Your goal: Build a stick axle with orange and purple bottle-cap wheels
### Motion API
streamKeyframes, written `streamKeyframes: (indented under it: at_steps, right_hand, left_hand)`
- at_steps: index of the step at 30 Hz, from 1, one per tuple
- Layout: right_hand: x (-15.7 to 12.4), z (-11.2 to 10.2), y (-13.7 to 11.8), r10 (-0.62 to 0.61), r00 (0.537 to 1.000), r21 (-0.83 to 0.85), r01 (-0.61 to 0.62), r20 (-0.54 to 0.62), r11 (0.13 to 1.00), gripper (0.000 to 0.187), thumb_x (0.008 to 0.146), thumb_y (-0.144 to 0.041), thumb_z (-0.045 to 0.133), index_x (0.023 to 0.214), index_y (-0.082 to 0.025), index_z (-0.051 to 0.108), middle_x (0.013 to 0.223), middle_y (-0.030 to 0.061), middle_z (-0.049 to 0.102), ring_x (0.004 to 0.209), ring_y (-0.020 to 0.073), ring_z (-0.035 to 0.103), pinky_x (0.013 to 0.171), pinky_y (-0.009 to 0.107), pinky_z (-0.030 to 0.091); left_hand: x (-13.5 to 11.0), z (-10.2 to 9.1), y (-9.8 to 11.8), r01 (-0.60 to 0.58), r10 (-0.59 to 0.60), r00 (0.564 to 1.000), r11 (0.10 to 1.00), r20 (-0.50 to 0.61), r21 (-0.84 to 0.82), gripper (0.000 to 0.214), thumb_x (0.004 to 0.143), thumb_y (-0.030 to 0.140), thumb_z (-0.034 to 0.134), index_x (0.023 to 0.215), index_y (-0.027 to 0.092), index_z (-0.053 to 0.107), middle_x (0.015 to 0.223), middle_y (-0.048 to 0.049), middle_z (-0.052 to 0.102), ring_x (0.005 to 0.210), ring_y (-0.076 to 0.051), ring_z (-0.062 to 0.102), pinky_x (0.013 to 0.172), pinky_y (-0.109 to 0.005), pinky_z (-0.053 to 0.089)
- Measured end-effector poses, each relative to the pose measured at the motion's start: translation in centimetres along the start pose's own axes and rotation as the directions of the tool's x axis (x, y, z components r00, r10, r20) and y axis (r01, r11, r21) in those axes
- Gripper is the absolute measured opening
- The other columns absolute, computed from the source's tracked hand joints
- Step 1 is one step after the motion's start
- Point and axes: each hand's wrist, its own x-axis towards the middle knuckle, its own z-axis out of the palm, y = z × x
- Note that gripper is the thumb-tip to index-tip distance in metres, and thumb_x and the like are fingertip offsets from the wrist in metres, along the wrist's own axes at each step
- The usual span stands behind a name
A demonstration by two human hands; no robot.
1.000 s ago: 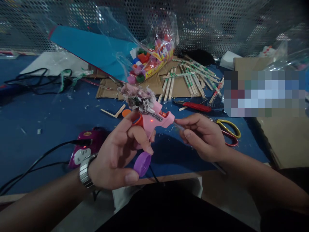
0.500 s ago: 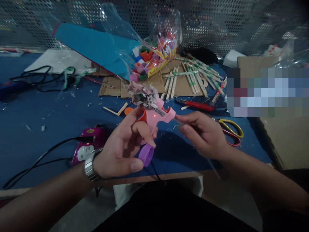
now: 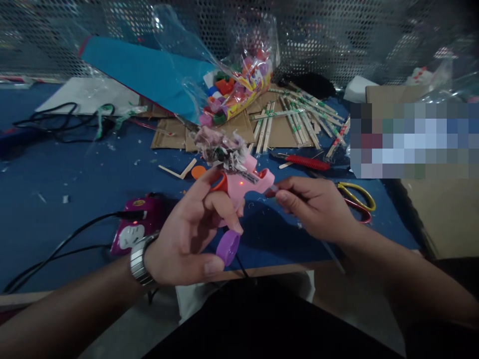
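My left hand point(image 3: 187, 224) is wrapped round a pink hot glue gun point(image 3: 239, 187) with a small red light lit on its body. Between that hand's thumb and a finger sits a purple bottle cap point(image 3: 228, 247). My right hand point(image 3: 316, 204) pinches a clear glue stick point(image 3: 332, 255), whose tail sticks out below the palm. The stick's front tip is close to the gun's rear end; whether it is inside I cannot tell. Beyond the gun, a clump of shredded scraps point(image 3: 220, 149) hides its nozzle end.
Behind lie a clear bag of coloured caps point(image 3: 239, 94), wrapped chopsticks point(image 3: 295, 119) and cardboard point(image 3: 170, 134). Yellow-and-red-handled scissors point(image 3: 357, 194) and a red-handled cutter point(image 3: 307, 162) are to the right. A purple device point(image 3: 134, 224) with black cables stands at left.
The glue gun's rear end has dipped slightly towards the right, and my right fingers have shifted on the glue stick. The purple cap has turned a little in my left hand.
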Motion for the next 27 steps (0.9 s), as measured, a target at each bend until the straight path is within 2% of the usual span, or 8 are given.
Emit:
streamKeyframes:
  at_steps: [4,10,13,17,20,23,25,27]
  right_hand:
    - [-0.5,0.3,0.1,-0.122,0.992,-0.153,0.114,-0.044,0.982,0.025,0.109,-0.034,0.068,0.095,-0.018,0.080,0.082,0.0053,0.076,0.072,0.0159,0.067,0.067,0.027,0.047]
    - [-0.4,0.5,-0.5,0.184,0.957,0.389,-0.260,0.222,0.883,0.037,0.114,-0.046,0.057,0.096,-0.018,0.075,0.060,-0.0072,0.046,0.047,0.0105,0.036,0.046,0.025,0.032]
    - [-0.2,0.3,-0.6,0.017,0.997,0.050,-0.021,0.075,0.999,0.029,0.111,-0.036,0.062,0.093,-0.019,0.075,0.067,-0.0014,0.061,0.056,0.0123,0.052,0.056,0.027,0.038]
    - [-0.3,-0.1,-0.9,-0.211,0.978,-0.307,0.203,0.007,0.930,0.020,0.107,-0.025,0.064,0.092,-0.020,0.076,0.080,0.0047,0.075,0.070,0.0159,0.064,0.066,0.030,0.042]
    - [-0.2,-0.1,-1.0,-0.044,0.998,-0.029,0.046,0.051,0.999,0.023,0.110,-0.031,0.064,0.094,-0.020,0.076,0.068,-0.0010,0.063,0.059,0.0128,0.054,0.059,0.028,0.039]
    - [0.1,0.2,-0.7,0.155,0.966,0.405,-0.230,0.209,0.885,0.033,0.113,-0.043,0.058,0.093,-0.020,0.071,0.059,-0.0089,0.040,0.047,0.0100,0.031,0.047,0.027,0.030]
    - [0.3,0.4,-0.4,0.179,0.956,0.444,-0.268,0.234,0.855,0.035,0.113,-0.045,0.057,0.094,-0.020,0.070,0.059,-0.0096,0.037,0.047,0.0100,0.028,0.046,0.027,0.027]
    - [0.4,0.3,-0.2,0.089,0.987,0.219,-0.116,0.131,0.969,0.031,0.112,-0.040,0.060,0.093,-0.019,0.073,0.062,-0.0062,0.047,0.052,0.0106,0.038,0.051,0.027,0.029]
  left_hand:
    - [-0.3,0.0,-0.5,-0.004,0.004,1.000,1.000,0.017,0.024,0.099,0.083,0.034,0.096,0.167,0.024,0.046,0.101,-0.0004,0.069,0.107,-0.020,0.062,0.109,-0.041,0.049]
    - [-0.3,-0.5,-0.5,0.000,-0.004,0.999,0.996,0.051,0.084,0.102,0.084,0.039,0.093,0.171,0.025,0.041,0.100,-0.0020,0.068,0.102,-0.022,0.062,0.096,-0.041,0.052]
    - [-0.3,-0.5,-0.5,0.017,-0.019,1.000,0.995,0.021,0.095,0.102,0.083,0.047,0.095,0.170,0.031,0.044,0.097,-0.0022,0.069,0.101,-0.024,0.063,0.094,-0.043,0.054]
    - [-0.6,0.0,-0.3,0.034,-0.033,0.999,0.997,-0.025,0.069,0.100,0.082,0.049,0.097,0.168,0.033,0.047,0.098,-0.0029,0.070,0.100,-0.025,0.064,0.095,-0.044,0.055]
    - [-0.6,0.1,-0.1,0.023,-0.022,1.000,0.998,-0.019,0.057,0.101,0.082,0.049,0.097,0.168,0.034,0.047,0.099,-0.0028,0.070,0.099,-0.024,0.064,0.095,-0.044,0.055]
    - [-0.3,-0.1,0.0,0.058,-0.057,0.998,0.997,-0.017,0.058,0.100,0.083,0.045,0.096,0.169,0.036,0.047,0.100,-0.0030,0.069,0.100,-0.025,0.063,0.094,-0.045,0.054]
    - [-0.1,-0.4,0.0,0.068,-0.068,0.998,0.996,0.001,0.062,0.101,0.083,0.043,0.096,0.170,0.036,0.045,0.099,-0.0031,0.069,0.099,-0.025,0.062,0.094,-0.046,0.054]
    - [0.1,-0.5,-0.1,0.062,-0.063,0.998,0.996,0.015,0.065,0.099,0.083,0.040,0.095,0.169,0.033,0.046,0.096,-0.0027,0.068,0.100,-0.025,0.062,0.097,-0.047,0.052]
